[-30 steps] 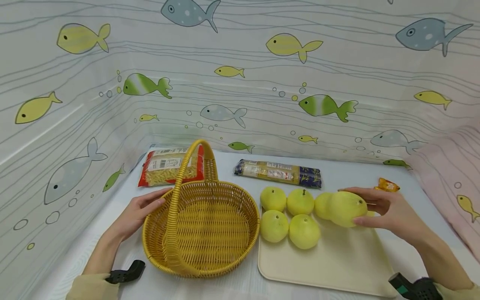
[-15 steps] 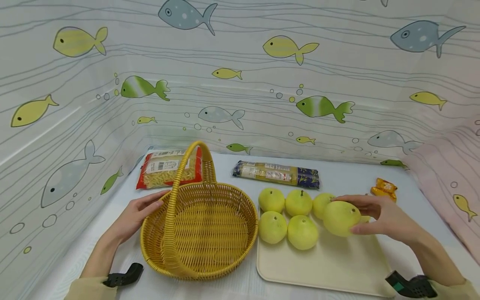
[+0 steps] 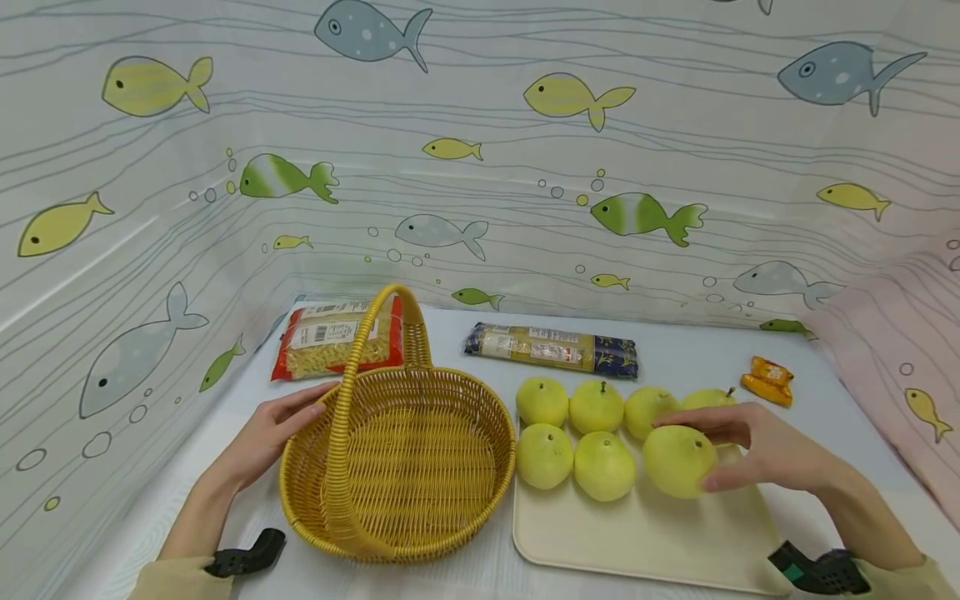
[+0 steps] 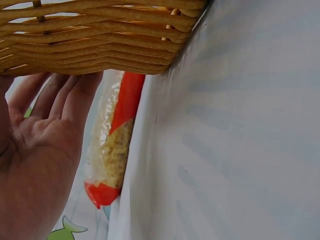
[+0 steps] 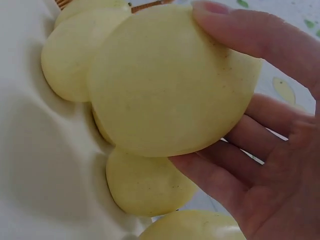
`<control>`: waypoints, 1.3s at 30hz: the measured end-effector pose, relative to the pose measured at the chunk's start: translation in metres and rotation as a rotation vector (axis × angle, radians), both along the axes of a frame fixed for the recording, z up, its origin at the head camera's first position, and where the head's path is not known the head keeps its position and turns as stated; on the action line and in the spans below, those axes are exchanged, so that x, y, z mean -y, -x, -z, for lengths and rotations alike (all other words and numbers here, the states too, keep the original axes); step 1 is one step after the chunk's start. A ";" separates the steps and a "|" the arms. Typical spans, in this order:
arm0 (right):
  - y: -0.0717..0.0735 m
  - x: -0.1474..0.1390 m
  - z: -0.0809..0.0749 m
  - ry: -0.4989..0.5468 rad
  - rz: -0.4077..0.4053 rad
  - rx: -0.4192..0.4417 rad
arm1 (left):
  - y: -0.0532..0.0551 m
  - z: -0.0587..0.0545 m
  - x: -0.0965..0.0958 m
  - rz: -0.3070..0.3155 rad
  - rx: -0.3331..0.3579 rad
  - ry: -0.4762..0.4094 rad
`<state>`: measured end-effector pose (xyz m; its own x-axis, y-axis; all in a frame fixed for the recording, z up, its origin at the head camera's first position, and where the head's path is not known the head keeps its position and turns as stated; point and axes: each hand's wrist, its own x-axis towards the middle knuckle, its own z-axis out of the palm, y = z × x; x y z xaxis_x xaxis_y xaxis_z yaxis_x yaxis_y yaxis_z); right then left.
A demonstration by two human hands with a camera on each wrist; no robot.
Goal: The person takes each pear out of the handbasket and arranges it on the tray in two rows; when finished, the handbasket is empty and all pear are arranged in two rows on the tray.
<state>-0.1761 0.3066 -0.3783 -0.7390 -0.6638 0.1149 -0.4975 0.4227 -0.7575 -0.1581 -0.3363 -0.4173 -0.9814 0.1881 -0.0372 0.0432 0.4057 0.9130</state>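
My right hand (image 3: 757, 446) holds a round yellow-green pear (image 3: 678, 462) between thumb and fingers, over the cream tray (image 3: 645, 542). In the right wrist view this pear (image 5: 170, 85) hangs close above the tray, overlapping other pears (image 5: 150, 185). Two rows of pears (image 3: 543, 456) sit along the tray's back and left side. On the left stands a yellow woven basket (image 3: 420, 467) with a tall handle and nothing in it. My left hand (image 3: 266, 429) rests at its left rim with extended fingers; in the left wrist view the basket wall (image 4: 100, 40) hides the fingertips.
Behind the basket lies a red-edged bag of pasta (image 3: 337, 337). A long pack of noodles (image 3: 551, 347) with a dark blue end lies at the back middle. A small orange packet (image 3: 768, 381) is at the back right. Fish-printed cloth walls (image 3: 480, 192) enclose the table.
My right hand has brought the held pear nearer and slightly left, away from the back row, uncovering the pear behind it. My left hand stays at the basket rim. The view has shifted slightly.
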 end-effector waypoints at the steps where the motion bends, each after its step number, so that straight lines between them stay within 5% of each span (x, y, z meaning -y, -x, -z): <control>1: 0.001 0.000 0.001 0.002 -0.019 -0.001 | 0.000 0.000 0.000 0.001 -0.002 0.001; 25: 0.011 -0.003 0.022 -0.039 -0.237 0.186 | 0.004 -0.001 0.002 0.011 -0.006 -0.007; 39: 0.009 -0.007 0.015 -0.121 -0.159 0.307 | 0.003 0.003 0.003 -0.005 0.019 0.012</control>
